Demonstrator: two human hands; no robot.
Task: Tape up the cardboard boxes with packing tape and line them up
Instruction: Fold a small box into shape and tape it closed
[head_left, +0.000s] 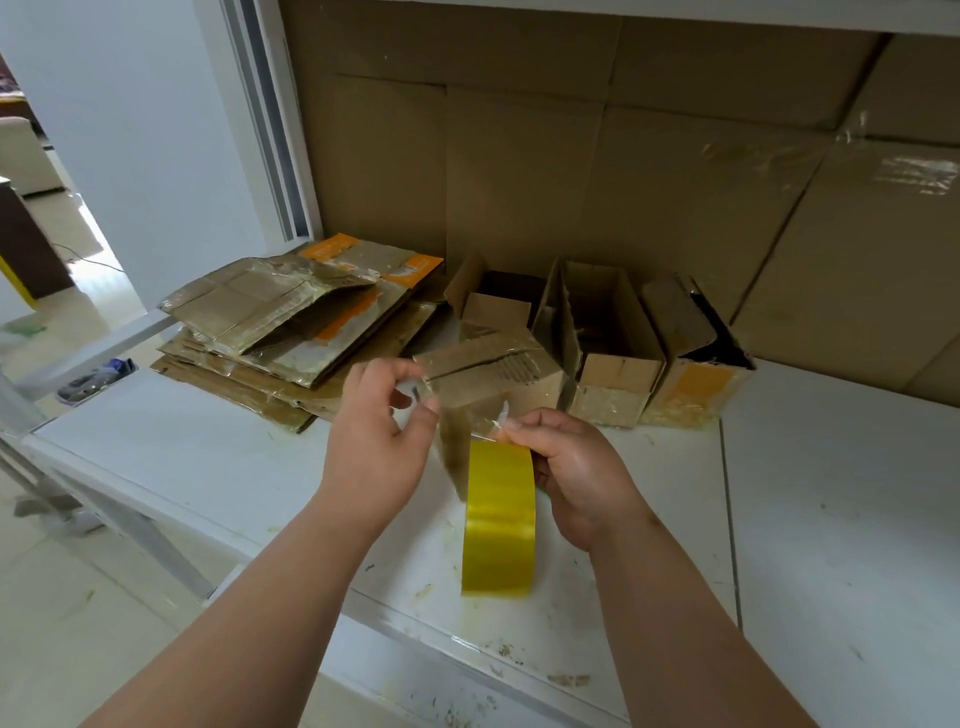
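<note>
My right hand (576, 467) grips a yellow roll of packing tape (498, 519) held upright above the white table (831, 519). My left hand (379, 431) pinches the free clear end of the tape (457, 436), pulled a short way off the roll toward the left. Just behind the hands sits a small closed cardboard box (498, 369) with shiny tape on its top seam. To its right stand two narrow boxes in a row: an open one (608, 343) and one with an orange label (696, 353).
A pile of flattened, taped cardboard boxes (291, 322) lies at the back left of the table. Another open box (493, 296) stands behind the closed one. Large cardboard sheets (571, 156) line the wall. The table's left edge drops to the floor.
</note>
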